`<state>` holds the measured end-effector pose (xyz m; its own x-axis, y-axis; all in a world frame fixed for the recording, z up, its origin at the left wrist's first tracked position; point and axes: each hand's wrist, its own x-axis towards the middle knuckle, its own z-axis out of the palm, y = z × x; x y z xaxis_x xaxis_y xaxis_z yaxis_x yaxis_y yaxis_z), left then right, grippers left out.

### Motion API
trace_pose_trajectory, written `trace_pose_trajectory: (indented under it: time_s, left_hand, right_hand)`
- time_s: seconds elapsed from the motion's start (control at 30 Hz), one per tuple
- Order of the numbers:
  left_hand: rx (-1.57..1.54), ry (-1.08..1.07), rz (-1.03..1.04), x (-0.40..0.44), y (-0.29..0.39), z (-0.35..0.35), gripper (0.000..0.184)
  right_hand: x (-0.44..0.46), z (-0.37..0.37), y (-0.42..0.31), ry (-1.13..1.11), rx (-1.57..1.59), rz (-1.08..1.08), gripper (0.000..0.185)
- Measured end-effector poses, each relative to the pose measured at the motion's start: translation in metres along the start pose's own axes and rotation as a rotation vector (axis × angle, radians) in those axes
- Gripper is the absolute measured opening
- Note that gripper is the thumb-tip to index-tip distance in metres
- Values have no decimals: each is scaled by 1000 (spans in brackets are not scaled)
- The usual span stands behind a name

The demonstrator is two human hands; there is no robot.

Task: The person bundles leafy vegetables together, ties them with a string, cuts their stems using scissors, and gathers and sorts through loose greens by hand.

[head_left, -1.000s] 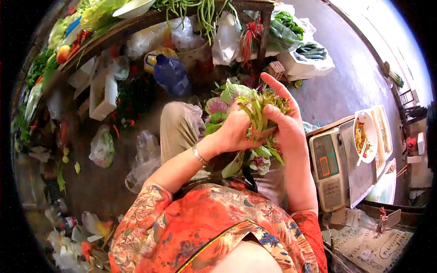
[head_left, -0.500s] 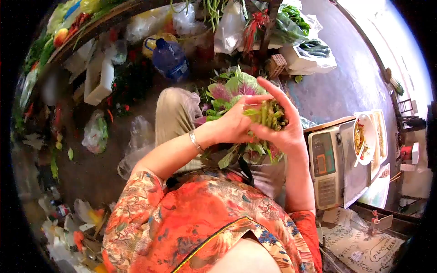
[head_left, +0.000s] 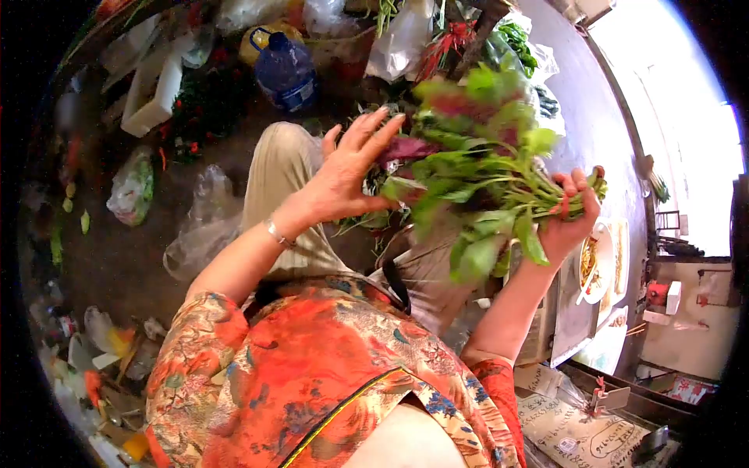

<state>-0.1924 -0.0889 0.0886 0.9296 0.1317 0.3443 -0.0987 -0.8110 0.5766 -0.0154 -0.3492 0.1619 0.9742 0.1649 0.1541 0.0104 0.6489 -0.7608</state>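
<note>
- My right hand (head_left: 571, 217) is curled around the stems of a leafy bunch (head_left: 499, 175), fingers wrapped and gripping firmly near the cut end.
- My left hand (head_left: 343, 175) is released: the fingers are spread wide, the thumb well apart from them, and the palm is turned toward the leaf tips.
- My left fingertips are right by a purple leaf (head_left: 409, 148) at the edge of the bunch; I cannot tell whether they touch it.
- The bunch is up in the air in front of me, between my two hands, tilted so that the stems point to my right and the leaves fan out to the left and forward.
- Its stems are pale green and gathered tight in my fist, with the darker cut ends (head_left: 599, 181) poking out past my fingers.
- The leaves are mostly bright green, some with deep purple in them; the ones at the far side are blurred, and a few broad green ones droop toward my lap.
- Something reddish crosses the stems beside my fingers, too small for me to make out.
- Just past my right hand is a white bowl (head_left: 608, 261) of food, beside the metal plate of a scale (head_left: 563, 327).
</note>
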Motion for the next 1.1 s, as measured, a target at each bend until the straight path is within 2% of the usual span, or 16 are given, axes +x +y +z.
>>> trace_pose_trajectory:
  time_s: [0.1, 0.17, 0.23, 0.33, 0.37, 0.43, 0.47, 0.57, 0.67, 0.77, 0.83, 0.87, 0.9, 0.97, 1.07, 1.1]
  left_hand:
    - [-114, 48, -15, -17, -18, 7, 101]
    - [-157, 10, -65, -24, -26, 15, 94]
    - [-206, 28, -10, -28, -35, 26, 71]
    - [-369, 91, 73, -28, -34, 37, 40]
    - [-373, 101, 72, -25, -30, 34, 40]
    - [-600, -189, -242, -24, -26, 27, 27]
    - [-665, -154, -269, -26, -30, 36, 19]
    - [-770, -170, -386, -25, -25, 29, 18]
    - [-649, -10, -201, -27, -33, 35, 38]
    - [-555, 109, -195, -24, -35, 21, 47]
    - [-604, 276, -224, -14, -43, 14, 42]
    - [-672, 344, -257, -10, -43, 7, 37]
    - [-670, 394, -243, -4, -39, -6, 34]
    - [-693, 462, -232, 2, -40, -18, 33]
    - [-646, 430, -277, 0, -33, -29, 32]
    - [-653, 405, -316, 0, -33, -29, 32]
  right_hand:
    - [18, -10, -4, -148, 309, 111, 14]
    - [41, -30, 0, -105, 333, -26, 17]
    - [57, -50, 5, -166, 557, 75, 31]
    - [68, -67, 11, -185, 404, 72, 34]
    - [76, -83, 16, -169, 351, 63, 34]
    - [81, -97, 20, -306, 663, 220, 35]
    - [84, -101, 22, -332, 722, 262, 33]
    - [79, -83, 25, -341, 663, 293, 27]
    - [67, -50, 19, -328, 398, 277, 22]
    - [56, -22, 38, -7, -272, -90, 17]
    - [41, 3, 50, -158, -853, -436, 22]
    - [45, 15, 49, -6, -483, -28, 25]
    - [33, 40, 49, -16, -415, 52, 24]
    - [29, 47, 53, -14, -435, 61, 22]
    - [33, 15, 72, -151, -495, -309, 17]
    - [64, -26, 65, -168, -107, 107, 24]
